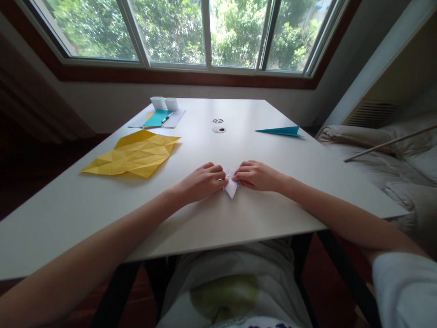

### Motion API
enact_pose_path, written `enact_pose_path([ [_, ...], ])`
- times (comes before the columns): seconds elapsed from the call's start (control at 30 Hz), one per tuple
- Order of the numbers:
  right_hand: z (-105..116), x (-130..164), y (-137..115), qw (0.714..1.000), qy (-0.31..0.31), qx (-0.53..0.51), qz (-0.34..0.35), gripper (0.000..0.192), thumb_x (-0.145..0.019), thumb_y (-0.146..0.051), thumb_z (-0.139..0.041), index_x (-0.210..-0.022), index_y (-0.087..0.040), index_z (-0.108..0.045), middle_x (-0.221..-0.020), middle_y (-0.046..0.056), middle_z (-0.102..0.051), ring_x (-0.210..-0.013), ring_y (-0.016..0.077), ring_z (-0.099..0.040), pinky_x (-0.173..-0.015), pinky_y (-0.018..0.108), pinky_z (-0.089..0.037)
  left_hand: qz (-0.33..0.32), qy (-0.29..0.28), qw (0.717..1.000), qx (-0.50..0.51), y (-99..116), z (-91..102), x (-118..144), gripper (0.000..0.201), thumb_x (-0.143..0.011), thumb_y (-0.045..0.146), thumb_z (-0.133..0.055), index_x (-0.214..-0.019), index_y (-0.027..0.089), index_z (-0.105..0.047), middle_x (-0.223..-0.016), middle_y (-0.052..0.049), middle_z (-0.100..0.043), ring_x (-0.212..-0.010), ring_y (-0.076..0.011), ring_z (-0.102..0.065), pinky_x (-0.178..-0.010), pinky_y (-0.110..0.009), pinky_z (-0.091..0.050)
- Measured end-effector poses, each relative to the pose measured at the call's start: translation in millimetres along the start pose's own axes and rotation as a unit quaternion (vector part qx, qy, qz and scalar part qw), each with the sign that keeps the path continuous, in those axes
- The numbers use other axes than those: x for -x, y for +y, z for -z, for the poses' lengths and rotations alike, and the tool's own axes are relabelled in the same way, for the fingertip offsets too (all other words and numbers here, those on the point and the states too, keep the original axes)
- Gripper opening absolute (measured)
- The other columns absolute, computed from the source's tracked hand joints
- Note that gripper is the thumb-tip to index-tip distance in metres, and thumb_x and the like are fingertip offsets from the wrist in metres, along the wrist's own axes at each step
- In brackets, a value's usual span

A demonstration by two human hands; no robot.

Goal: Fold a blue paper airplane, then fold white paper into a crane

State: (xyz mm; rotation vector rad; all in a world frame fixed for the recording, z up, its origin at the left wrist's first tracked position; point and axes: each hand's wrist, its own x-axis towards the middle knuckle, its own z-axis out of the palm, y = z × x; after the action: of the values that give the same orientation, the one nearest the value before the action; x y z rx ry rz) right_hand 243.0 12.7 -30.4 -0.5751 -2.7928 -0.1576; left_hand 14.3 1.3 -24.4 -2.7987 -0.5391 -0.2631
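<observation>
A small folded white paper (231, 187) lies near the front of the white table, one pointed end facing me. My left hand (207, 181) grips its left side with bent fingers, the thumb near the paper's middle. From the other side my right hand (255, 175) pinches the right part of the same paper, fingers curled over it. The upper part of the folded paper is partly hidden between the fingertips of both hands.
On the white table (191, 228) lie a creased yellow sheet (136, 152) at left, a blue folded paper (282, 131) at right and two small round pieces (219, 130) behind my hands. White paper boxes (158, 103), a teal sheet (157, 118) and a pen (167, 117) are at the far left.
</observation>
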Motion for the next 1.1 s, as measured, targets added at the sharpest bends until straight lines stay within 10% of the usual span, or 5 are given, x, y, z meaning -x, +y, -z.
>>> enact_pose_path([
  [1.1, 2, -4, -10, 0.986, 0.028, -0.081, -0.14, 0.021, -0.082, -0.037, -0.055, -0.081, -0.018, -0.066, -0.081, 0.006, -0.067, -0.08, 0.0175, -0.057, -0.075, 0.03, -0.042, 0.117, -0.062, 0.991, 0.006, 21, 8.8, -4, 0.029, -0.085, 0.023, -0.041, -0.109, 0.018, -0.056, -0.095, -0.008, -0.058, -0.09, -0.0221, -0.052, -0.074, -0.034, -0.039],
])
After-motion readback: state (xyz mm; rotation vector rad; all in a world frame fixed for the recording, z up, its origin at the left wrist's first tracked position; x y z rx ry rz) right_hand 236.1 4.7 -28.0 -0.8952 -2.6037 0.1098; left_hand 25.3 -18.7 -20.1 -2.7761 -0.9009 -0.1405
